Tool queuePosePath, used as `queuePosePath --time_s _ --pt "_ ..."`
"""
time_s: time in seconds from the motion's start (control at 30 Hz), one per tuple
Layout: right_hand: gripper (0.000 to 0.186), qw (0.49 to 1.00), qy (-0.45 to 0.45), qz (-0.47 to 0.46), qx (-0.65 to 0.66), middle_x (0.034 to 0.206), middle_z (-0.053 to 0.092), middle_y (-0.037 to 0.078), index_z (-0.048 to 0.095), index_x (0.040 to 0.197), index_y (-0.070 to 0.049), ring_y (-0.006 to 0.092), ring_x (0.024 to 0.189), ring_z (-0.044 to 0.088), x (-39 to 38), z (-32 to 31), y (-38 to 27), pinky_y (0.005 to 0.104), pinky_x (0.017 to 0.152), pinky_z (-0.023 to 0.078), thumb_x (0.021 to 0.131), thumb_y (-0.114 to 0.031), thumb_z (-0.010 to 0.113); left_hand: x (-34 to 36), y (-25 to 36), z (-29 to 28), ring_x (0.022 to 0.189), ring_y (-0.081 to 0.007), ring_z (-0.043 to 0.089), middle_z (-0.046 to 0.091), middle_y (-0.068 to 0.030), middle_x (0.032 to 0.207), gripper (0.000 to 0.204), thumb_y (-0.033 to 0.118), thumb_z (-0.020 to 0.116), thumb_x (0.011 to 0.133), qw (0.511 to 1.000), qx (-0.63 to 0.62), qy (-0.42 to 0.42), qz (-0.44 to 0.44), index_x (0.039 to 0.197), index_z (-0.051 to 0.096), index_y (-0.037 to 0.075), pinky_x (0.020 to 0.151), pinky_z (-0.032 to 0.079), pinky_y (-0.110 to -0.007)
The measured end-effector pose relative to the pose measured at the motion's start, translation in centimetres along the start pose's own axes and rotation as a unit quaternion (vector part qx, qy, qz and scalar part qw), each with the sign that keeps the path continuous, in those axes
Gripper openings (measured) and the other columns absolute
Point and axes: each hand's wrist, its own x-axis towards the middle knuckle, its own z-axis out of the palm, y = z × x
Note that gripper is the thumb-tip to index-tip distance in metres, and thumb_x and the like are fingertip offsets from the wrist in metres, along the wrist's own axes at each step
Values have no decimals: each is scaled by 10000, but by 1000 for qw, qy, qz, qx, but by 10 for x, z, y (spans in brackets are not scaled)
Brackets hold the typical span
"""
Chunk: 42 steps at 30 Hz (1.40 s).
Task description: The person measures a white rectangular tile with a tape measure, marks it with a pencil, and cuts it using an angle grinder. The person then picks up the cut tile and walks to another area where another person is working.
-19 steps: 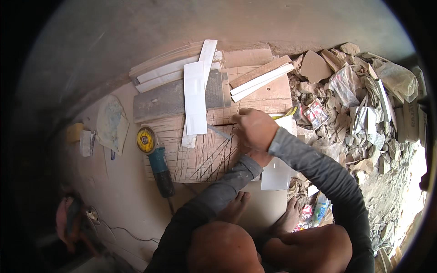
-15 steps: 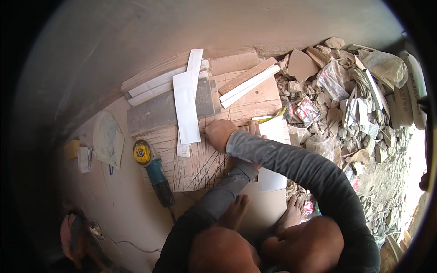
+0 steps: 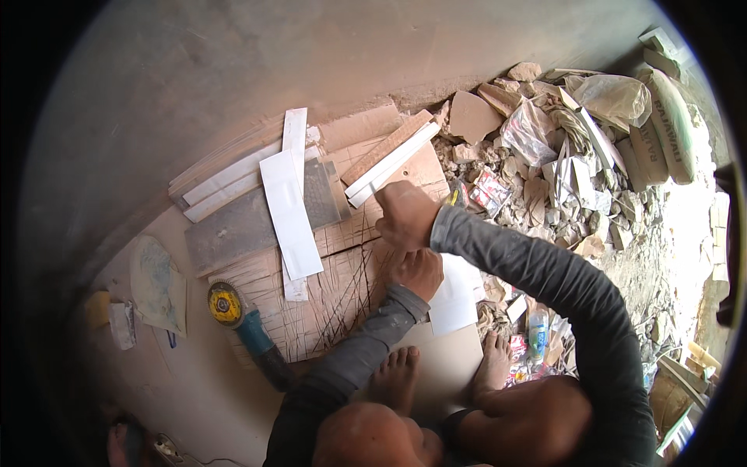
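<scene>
Over the scored board [image 3: 338, 272], the right hand [image 3: 407, 214] stands just beyond the left hand [image 3: 418, 274], at about twelve o'clock from it, the two near enough to seem to touch. The right hand's fingers are curled inward, with a small pale tip showing at their ten o'clock side; whether they are clamped on it, I cannot tell. The left hand's fingers are bent under too, and whether they grip anything is hidden. At four o'clock from the left hand lies a flat white piece [image 3: 457, 300], its near-left edge passing behind that hand. A brown strip [image 3: 387, 148] and a white strip [image 3: 398, 162] lie together at roughly eleven o'clock from the right hand. At nine o'clock, a broad white strip [image 3: 292, 214] crosses a dark grey tile [image 3: 233, 237]. The angle grinder [image 3: 253, 335] rests between eight and nine o'clock from the left hand, and rubble [image 3: 537, 194] spreads between two and three o'clock from the right.
</scene>
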Motion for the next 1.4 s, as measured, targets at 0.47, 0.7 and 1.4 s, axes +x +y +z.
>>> queuePosePath --time_s 0.47,0.7,1.4 --pt "466 925 111 354 83 635 602 92 632 740 -8 194 517 568 -15 -17 178 352 487 448 916 -432 713 15 16 -20 1323 -395 463 515 -319 1449 460 221 593 950 985 119 124 26 1123 698 -191 1140 379 -463" --pt "491 912 -6 344 221 637 618 74 688 832 -12 172 464 579 -15 1 201 343 442 468 990 -473 630 12 13 -21 1402 -459 436 483 -352 1463 458 190 606 950 989 66 126 31 1083 677 -242 1142 406 -533" --pt "341 905 171 62 385 999 685 -21 680 1038 -23 89 976 638 -126 -33 189 291 947 518 734 125 725 3 27 -45 1458 -530 367 315 -353 1609 822 297 612 945 996 52 70 0 1587 298 -108 1194 309 -598"
